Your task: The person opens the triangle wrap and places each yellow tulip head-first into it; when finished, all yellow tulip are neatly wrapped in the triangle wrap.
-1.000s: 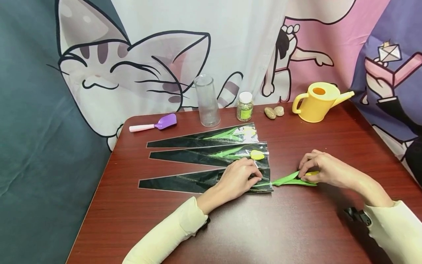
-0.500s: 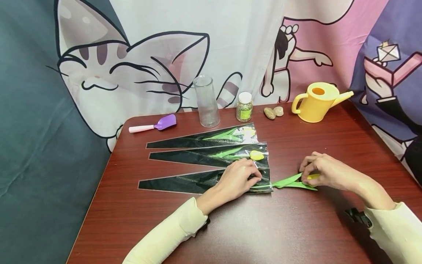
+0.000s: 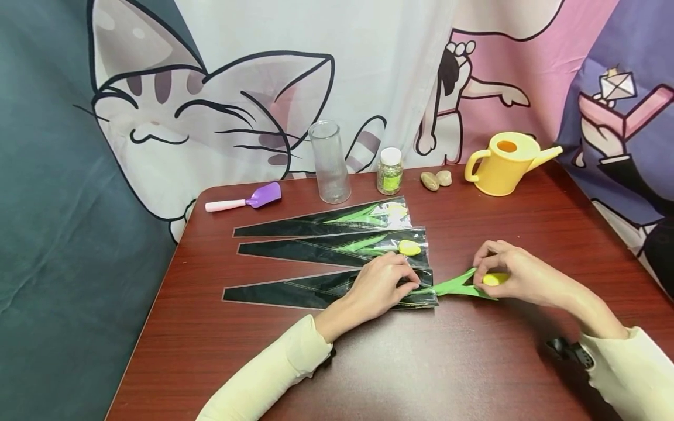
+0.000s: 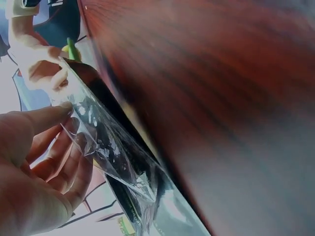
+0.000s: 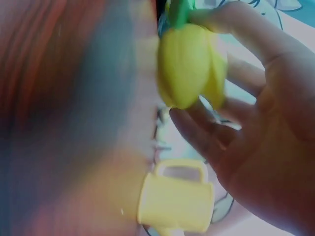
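Between the thumb and fingers of my left hand (image 3: 380, 280), the film at the wide mouth of the nearest black-backed clear flower sleeve (image 3: 274, 292) is pinched; the left wrist view shows this clear film (image 4: 106, 142) lifted off the dark back. My right hand (image 3: 518, 273) holds an artificial tulip (image 3: 494, 279) near its yellow bloom (image 5: 184, 66), with finger and thumb where the green leaves begin. The tulip's stem reaches into the sleeve, while its leaves (image 3: 455, 286) and bloom lie outside, right of the mouth. Part of the sleeve is hidden under my left hand.
Two more sleeves, each with a yellow tulip (image 3: 409, 248) inside, lie just beyond. Along the back stand a purple scoop (image 3: 265, 195), a glass vase (image 3: 333, 169), a lidded jar (image 3: 390, 172), two stones (image 3: 430, 180) and a yellow watering can (image 3: 502, 166).
The right hand has shifted slightly left with the tulip, bringing its leaves closer to the sleeve's mouth. My left hand stays about where it was.
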### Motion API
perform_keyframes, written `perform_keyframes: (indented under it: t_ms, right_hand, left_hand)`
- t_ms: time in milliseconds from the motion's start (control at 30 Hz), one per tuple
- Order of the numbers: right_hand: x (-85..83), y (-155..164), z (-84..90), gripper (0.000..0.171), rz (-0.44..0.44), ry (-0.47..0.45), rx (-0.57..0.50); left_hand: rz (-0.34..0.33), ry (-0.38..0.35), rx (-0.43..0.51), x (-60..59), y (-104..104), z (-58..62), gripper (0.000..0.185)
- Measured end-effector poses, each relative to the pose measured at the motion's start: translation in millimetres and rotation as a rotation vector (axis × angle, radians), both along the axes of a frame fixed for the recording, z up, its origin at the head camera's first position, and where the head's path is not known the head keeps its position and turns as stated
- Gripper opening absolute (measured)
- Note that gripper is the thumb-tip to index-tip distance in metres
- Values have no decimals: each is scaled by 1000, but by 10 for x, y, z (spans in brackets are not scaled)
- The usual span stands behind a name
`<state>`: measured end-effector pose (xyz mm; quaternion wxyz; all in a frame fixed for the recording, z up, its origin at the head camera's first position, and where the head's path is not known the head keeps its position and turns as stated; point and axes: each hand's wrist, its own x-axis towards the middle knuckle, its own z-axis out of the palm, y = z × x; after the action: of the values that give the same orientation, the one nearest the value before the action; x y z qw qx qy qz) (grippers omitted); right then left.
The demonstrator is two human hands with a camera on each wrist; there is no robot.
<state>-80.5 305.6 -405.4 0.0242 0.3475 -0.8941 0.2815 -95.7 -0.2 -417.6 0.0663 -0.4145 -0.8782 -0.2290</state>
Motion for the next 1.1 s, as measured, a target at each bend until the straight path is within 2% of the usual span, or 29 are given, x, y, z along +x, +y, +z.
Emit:
perform_keyframes:
  t_ms: [233, 400, 600, 900, 1100]
  right_hand:
    - [78, -256, -63, 33, -63, -73, -62]
    - [125, -442, -96, 31, -87, -54, -93]
    - [142, -590, -145, 31, -73, -24, -119]
    - [155, -637, -206, 32, -66, -21, -136]
    - [128, -535, -136, 31, -53, -12, -139]
  left_hand:
    - [-5, 34, 5, 3, 65, 31, 7]
    - [-11, 32, 8, 9, 93, 47, 8]
    - [-21, 7, 13, 29, 115, 45, 8]
    - [-28, 2, 22, 36, 110, 35, 6]
    - [-17, 4, 19, 24, 83, 18, 8]
